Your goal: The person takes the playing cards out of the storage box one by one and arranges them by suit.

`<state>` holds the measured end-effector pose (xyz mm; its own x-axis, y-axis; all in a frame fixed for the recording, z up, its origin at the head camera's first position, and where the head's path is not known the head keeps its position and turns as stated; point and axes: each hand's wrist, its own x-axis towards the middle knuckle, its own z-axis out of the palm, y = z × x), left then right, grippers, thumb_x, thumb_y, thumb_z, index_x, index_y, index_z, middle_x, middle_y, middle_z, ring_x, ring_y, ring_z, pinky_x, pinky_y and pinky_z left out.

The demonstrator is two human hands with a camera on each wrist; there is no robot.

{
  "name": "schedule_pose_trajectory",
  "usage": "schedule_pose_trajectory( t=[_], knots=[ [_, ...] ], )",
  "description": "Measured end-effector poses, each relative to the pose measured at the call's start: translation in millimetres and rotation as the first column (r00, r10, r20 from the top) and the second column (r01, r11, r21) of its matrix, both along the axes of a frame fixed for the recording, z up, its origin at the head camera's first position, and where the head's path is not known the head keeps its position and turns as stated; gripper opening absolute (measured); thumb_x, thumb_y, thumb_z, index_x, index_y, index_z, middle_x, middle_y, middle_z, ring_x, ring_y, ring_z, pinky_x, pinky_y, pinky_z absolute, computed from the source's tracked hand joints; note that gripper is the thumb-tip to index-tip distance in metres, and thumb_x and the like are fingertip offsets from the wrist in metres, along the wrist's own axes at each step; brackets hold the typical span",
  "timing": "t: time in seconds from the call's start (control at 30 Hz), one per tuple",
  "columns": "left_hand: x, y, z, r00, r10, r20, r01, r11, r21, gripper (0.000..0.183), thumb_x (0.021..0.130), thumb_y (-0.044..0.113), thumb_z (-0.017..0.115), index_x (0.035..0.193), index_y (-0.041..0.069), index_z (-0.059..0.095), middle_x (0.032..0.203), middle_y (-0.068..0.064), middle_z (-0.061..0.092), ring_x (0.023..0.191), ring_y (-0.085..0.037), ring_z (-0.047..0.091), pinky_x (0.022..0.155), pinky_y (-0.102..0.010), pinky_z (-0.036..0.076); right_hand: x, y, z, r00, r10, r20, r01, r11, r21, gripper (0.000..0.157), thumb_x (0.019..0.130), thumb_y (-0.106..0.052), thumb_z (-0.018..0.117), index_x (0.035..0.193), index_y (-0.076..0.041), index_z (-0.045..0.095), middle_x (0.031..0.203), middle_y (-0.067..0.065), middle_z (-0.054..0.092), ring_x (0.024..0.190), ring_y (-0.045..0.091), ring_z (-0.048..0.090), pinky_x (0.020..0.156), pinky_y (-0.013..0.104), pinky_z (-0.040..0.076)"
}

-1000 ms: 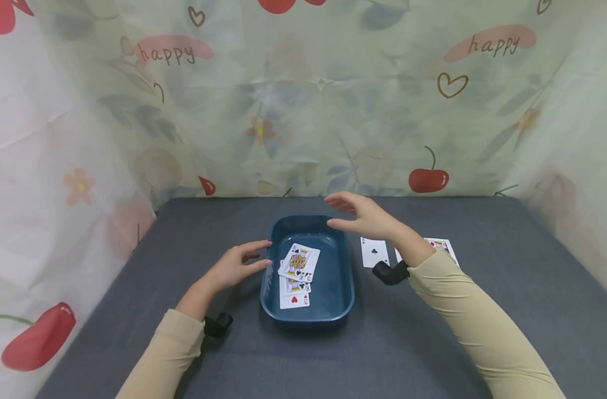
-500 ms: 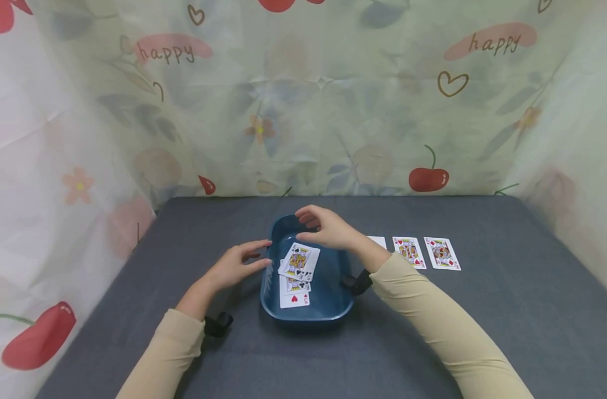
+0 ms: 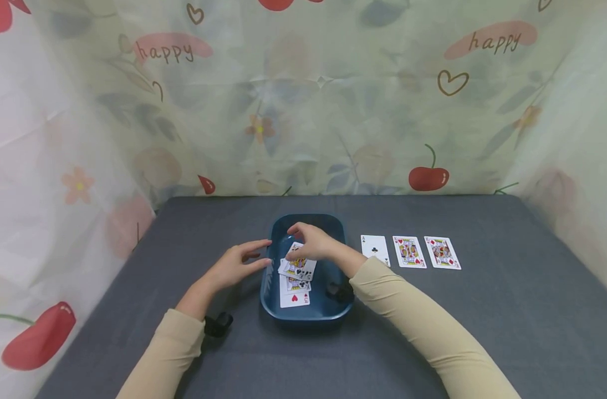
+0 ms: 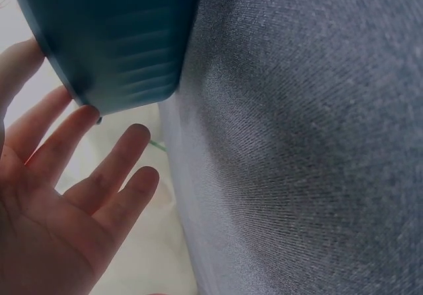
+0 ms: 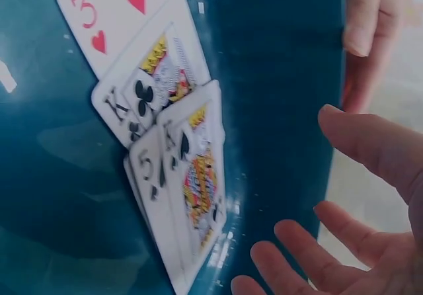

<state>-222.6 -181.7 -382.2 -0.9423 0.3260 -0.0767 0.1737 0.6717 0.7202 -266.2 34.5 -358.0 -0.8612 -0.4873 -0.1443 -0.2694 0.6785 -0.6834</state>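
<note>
A dark blue tray (image 3: 307, 318) stands on the table in the head view. My left hand (image 3: 235, 267) is at its left side, thumb and fingertips right at the rim, fingers loosely spread. Over the tray is my right hand (image 3: 314, 243), fingers apart and nothing between them, above an overlapping pile of playing cards. The right wrist view shows the king of spades (image 5: 198, 176) uppermost, beside the five of spades (image 5: 151, 189). Beneath them lie the king of clubs (image 5: 142, 100) and the three of hearts (image 5: 109, 17).
Right of the tray, the ace of clubs (image 3: 374, 248), the king of hearts (image 3: 409, 252) and a face card of diamonds (image 3: 442, 254) lie face up in a row. A printed curtain (image 3: 308, 111) hangs behind the grey tabletop (image 3: 408, 310).
My right hand has moved left and down, from the tray's far right corner to over the cards inside, uncovering the row on the right. My left hand has stayed put.
</note>
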Motion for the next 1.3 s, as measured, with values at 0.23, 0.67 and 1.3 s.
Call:
schedule_pose_trajectory(
  t=[0.23,0.67,1.3],
  knots=[
    [0.3,-0.4,0.6,1.000,-0.015,-0.008,0.015,1.000,0.005,0.055,0.089,0.037,0.060,0.139,0.018,0.045,0.146,-0.013,0.042,0.127,-0.039,0.048,0.099,-0.053,0.043,-0.9,-6.1,-12.3,0.998,-0.026,0.053,0.022,0.998,0.066,0.073,0.073,-0.019,0.078,0.135,-0.006,0.041,0.138,0.018,0.047,0.127,0.032,0.046,0.105,0.045,0.041],
    [0.4,0.5,2.0,1.000,-0.018,-0.004,0.018,1.000,0.009,0.056,0.090,0.034,0.061,0.139,0.016,0.044,0.146,-0.014,0.041,0.127,-0.039,0.047,0.099,-0.054,0.043,1.2,-9.5,-21.2,0.999,-0.037,0.001,0.035,0.975,0.221,0.085,0.067,-0.023,0.084,0.138,-0.010,0.039,0.135,0.018,0.046,0.125,0.035,0.043,0.106,0.049,0.036],
    [1.1,-1.2,1.1,1.000,-0.028,-0.005,0.028,0.999,0.029,0.056,0.090,0.035,0.061,0.140,0.016,0.044,0.146,-0.014,0.041,0.127,-0.039,0.048,0.100,-0.054,0.042,4.4,-10.6,-19.3,0.998,-0.053,-0.022,0.057,0.963,0.264,0.089,0.065,-0.026,0.085,0.139,-0.015,0.038,0.135,0.016,0.045,0.121,0.036,0.044,0.104,0.056,0.033]
  ],
)
